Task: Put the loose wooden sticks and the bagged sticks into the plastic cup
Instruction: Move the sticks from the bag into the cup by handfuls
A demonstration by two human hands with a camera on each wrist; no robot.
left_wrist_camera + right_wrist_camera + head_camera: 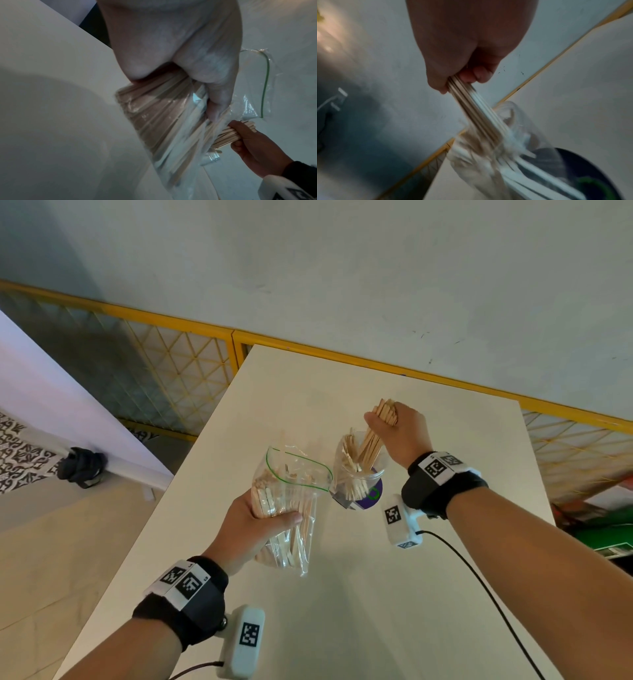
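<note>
A clear plastic cup (371,474) stands on a purple coaster near the table's middle, with several wooden sticks in it. My right hand (394,424) grips a bundle of loose wooden sticks (373,440) above the cup, their lower ends inside its mouth. In the right wrist view that bundle of sticks (474,108) runs down from my right hand (458,79) into the blurred cup (530,142). My left hand (263,522) holds a clear zip bag of sticks (291,498) just left of the cup, its green-lined mouth open at the top. The left wrist view shows the zip bag (163,121) held in my left hand (188,75).
The white table (376,594) ends at a yellow mesh fence (154,354) and a grey wall. A black cable (479,587) trails from my right wrist camera across the table. A dark bag (80,467) lies on the floor at the left.
</note>
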